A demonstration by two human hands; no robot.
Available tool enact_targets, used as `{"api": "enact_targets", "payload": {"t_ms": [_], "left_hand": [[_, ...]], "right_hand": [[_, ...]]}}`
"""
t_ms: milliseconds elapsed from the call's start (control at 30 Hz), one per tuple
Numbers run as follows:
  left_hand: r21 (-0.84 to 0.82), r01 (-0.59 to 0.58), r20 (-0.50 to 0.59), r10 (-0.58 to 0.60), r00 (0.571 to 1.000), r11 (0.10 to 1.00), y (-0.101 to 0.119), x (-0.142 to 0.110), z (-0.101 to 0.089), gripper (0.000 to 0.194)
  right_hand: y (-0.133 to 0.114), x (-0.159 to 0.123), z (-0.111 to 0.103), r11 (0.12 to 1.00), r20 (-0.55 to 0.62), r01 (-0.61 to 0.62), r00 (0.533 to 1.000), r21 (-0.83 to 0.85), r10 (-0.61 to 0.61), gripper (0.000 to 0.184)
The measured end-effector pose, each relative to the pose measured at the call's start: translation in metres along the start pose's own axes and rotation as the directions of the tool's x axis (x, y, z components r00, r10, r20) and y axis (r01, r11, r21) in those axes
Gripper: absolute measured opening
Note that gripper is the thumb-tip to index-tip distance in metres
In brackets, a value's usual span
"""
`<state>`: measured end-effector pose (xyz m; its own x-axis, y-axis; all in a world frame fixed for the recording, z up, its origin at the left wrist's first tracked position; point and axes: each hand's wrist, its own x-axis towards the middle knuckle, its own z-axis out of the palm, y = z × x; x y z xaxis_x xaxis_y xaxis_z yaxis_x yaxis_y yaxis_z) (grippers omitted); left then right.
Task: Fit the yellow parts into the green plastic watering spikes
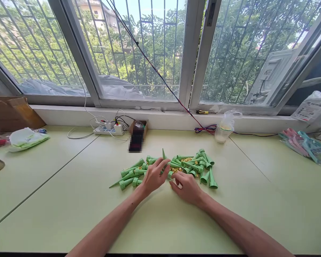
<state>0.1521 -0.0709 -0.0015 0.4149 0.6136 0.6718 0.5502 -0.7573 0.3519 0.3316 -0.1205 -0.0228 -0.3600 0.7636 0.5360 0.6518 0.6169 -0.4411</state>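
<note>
Clock centred on the green cone-shaped pieces (pixel 143 172), heaped mid-worktop (pixel 160 223). Around them: power strip (pixel 107 131) with leads at 10; small cardboard box (pixel 146 125) at 11, dark pixelated item (pixel 136 141) on its near side; coiled wires (pixel 206 129) and clear plastic cup (pixel 221 135) between 1 and 2; pink and blue packs (pixel 306 146) near 3. Cones smooth, tapered, ribbed collars on several; yellow bits (pixel 176 170) strewn between. Left hand (pixel 153 175): fingers bent, pointed tip rising just beyond; grip cannot be told. Right hand (pixel 188 187): fingers curled, thumb apart from forefinger, beside a ribbed collar; hold unclear.
</note>
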Motion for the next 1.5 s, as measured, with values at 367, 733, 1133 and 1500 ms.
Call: {"api": "enact_targets", "payload": {"t_ms": [367,733,1133,1500], "left_hand": [[-0.317,0.245,-0.013,-0.262,0.965,0.916,0.013,0.005,0.001,0.032],[-0.777,0.447,0.204,-0.494,0.845,0.443,0.015,0.014,-0.006,0.077],[-0.827,0.524,0.351,-0.541,0.765,0.205,0.012,0.02,-0.014,0.089],[-0.86,0.502,0.399,-0.487,0.777,0.096,0.009,0.021,-0.011,0.05]], "right_hand": [[0.005,-0.002,0.003,0.996,0.18,0.017,0.984,-0.092,0.0,0.008],[0.003,0.002,-0.004,0.999,0.069,-0.033,0.997,0.004,0.033,0.011],[0.003,0.0,-0.003,0.997,0.021,-0.027,0.999,0.065,0.026,0.011],[0.002,-0.002,0.0,0.992,-0.128,0.016,0.992,0.127,0.001,0.013]]}}
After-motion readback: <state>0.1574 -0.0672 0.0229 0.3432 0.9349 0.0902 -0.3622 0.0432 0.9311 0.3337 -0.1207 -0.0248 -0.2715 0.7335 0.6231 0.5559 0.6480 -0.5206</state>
